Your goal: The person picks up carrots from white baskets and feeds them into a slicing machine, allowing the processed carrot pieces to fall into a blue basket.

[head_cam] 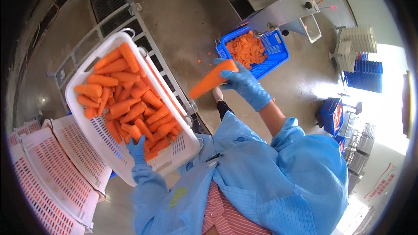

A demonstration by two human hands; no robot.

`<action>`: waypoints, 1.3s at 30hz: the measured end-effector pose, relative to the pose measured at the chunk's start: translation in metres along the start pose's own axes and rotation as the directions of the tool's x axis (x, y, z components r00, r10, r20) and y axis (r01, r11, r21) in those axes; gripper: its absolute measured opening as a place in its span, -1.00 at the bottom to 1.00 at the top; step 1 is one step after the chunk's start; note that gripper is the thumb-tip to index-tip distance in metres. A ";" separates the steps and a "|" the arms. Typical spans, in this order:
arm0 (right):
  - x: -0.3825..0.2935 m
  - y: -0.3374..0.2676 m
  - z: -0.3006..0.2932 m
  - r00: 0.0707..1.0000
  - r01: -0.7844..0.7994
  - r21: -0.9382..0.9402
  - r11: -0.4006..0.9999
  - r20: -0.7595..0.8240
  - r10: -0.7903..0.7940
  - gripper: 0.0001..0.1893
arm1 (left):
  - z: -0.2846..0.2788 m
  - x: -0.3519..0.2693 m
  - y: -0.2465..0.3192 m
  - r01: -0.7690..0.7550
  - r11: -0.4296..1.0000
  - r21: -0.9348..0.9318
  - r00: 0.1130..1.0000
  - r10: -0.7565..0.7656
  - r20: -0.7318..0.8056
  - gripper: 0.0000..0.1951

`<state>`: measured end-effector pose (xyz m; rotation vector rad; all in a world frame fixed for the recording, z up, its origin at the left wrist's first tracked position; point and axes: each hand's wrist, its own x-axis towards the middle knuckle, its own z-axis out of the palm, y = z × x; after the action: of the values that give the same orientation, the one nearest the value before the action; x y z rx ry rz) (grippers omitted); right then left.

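Note:
My right hand (243,83), in a blue glove, grips a large carrot (212,79) by its thick end. The carrot's thin end points left and down, over the floor. In a blue glove too, my left hand (136,150) reaches into the white plastic basket (178,161) on the left. Its fingertips touch the carrots at the near side of the heap, around the end of one carrot (135,133); whether they grip it is not clear. Many loose carrots (125,96) fill much of the basket.
The basket sits against a metal rack frame (148,39). Pink-white perforated baskets (49,166) stand at left. A blue crate (272,55) of carrot peelings (246,49) lies beneath a metal machine (277,14). Stacked crates (362,75) stand at right, with a blue bin (331,117) nearer.

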<state>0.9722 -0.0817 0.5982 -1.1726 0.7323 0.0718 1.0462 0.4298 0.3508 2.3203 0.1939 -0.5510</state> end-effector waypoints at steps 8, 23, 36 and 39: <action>-0.071 -0.047 -0.223 0.628 0.574 0.111 0.811 -0.695 -0.350 -0.55 | -0.012 -0.098 0.218 0.001 0.382 -0.924 0.999 -0.040 -0.016 -0.47; 0.009 -0.076 -0.444 -0.007 0.359 -0.511 0.781 -0.839 -0.545 -0.34 | 0.086 -0.172 0.378 0.080 0.345 -0.935 0.953 0.247 0.173 -0.40; -0.021 0.002 -0.382 0.584 0.472 -0.007 0.881 -0.747 -0.319 -0.71 | 0.142 -0.207 0.453 -0.119 0.518 -0.847 0.871 0.464 0.161 -0.47; -0.057 -0.006 -0.307 0.926 0.245 0.227 0.942 -0.343 -0.158 -0.70 | 0.168 -0.215 0.483 -0.051 0.555 -0.830 0.829 0.487 0.275 -0.47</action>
<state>0.7827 -0.3284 0.5771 -1.0035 0.8702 -0.3919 0.9395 -0.0302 0.6416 1.2209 -0.1613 -0.6778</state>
